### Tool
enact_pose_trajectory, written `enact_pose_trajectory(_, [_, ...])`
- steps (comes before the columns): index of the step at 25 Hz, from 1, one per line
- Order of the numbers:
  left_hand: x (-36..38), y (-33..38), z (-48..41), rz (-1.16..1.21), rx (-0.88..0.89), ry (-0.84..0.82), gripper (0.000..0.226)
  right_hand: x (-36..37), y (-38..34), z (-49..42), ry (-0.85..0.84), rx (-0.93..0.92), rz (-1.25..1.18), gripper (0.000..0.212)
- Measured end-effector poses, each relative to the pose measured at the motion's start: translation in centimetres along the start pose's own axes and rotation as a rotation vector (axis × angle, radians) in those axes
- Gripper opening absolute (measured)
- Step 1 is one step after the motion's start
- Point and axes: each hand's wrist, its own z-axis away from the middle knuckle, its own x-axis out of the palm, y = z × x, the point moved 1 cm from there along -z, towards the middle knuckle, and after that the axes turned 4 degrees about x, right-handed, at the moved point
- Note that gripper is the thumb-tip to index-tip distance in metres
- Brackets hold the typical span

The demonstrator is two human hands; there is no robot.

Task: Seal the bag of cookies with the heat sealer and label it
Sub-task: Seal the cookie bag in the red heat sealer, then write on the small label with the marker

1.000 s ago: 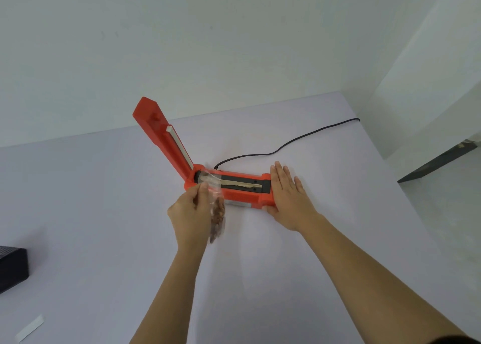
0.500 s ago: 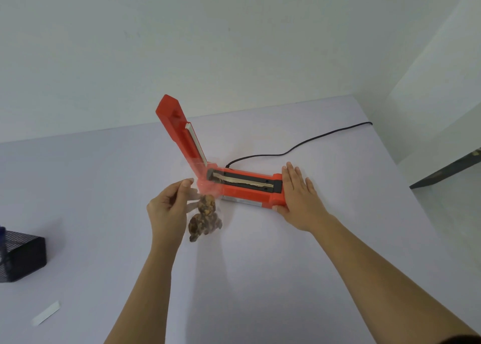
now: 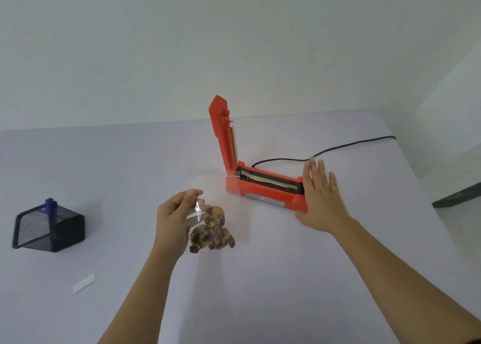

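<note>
Dangling cookie bag point(image 3: 212, 233), sealer nameplate point(image 3: 263, 199) illegible

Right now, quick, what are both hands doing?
Left hand: holding the clear bag of cookies, pinched at its top.
Right hand: open, fingers straight, at the end of the orange heat sealer.

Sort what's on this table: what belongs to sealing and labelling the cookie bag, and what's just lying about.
For the job: bag of cookies, pinched by the left hand; heat sealer, lid up, right hand at its end; its cord; white strip, likely the label; blue pen, probably for writing it.
Lying about: black mesh holder around the pen; dark slab at far right.
</note>
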Motion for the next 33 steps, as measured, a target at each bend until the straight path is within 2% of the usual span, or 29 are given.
enact_pose_trajectory(2, [-1.4,0.1,0.7,0.006,-0.019,0.006,0.021,-0.3,-2.7,1.3,0.189,-0.112,-0.307,0.081])
enact_pose_trajectory(4, [-2.5,-0.3,1.4,0.005,-0.054,0.001,0.021,0.3,-6.7,3.1,0.203,-0.122,-0.635,0.052])
enact_pose_trajectory(6, [-3.9,-0.9,2.3,0.016,-0.097,-0.005,0.022,2.0,-10.8,4.7,-0.006,-0.011,-0.914,0.035])
enact_pose_trajectory(8, [-5.4,-1.7,3.0,0.035,-0.133,-0.003,0.022,4.1,-14.1,5.6,-0.243,0.12,-1.138,0.03])
enact_pose_trajectory(10, [-7.4,-3.2,3.5,0.056,-0.172,0.023,0.022,6.4,-16.6,6.0,-0.334,0.193,-1.274,0.014])
enact_pose_trajectory(12, [-9.5,-4.8,3.9,0.066,-0.204,0.061,0.022,8.2,-18.4,6.6,-0.326,0.249,-1.348,0.006])
enact_pose_trajectory(16, [-12.7,-7.5,4.6,-0.019,-0.234,0.085,0.024,10.8,-20.5,8.2,-0.273,0.319,-1.314,0.004])
enact_pose_trajectory(20, [-15.3,-8.8,4.4,-0.264,-0.201,0.159,0.021,11.6,-22.3,8.8,-0.179,0.321,-1.229,0.012])
enact_pose_trajectory(24, [-16.3,-8.9,4.8,-0.505,-0.12,0.159,0.024,11.7,-23.2,9.1,-0.142,0.317,-1.172,0.019])
enact_pose_trajectory(27, [-16.5,-8.7,4.8,-0.733,-0.013,0.157,0.021,11.5,-23.5,9.2,-0.122,0.34,-1.087,0.011])
enact_pose_trajectory(30, [-16.0,-8.7,4.5,-0.93,0.023,0.114,0.022,11.1,-23.6,9.1,-0.134,0.36,-0.952,0.003])
enact_pose_trajectory(33, [-15.4,-8.8,4.7,-1.007,0.034,0.106,0.022,10.9,-23.7,9.6,-0.107,0.388,-0.893,0.008])
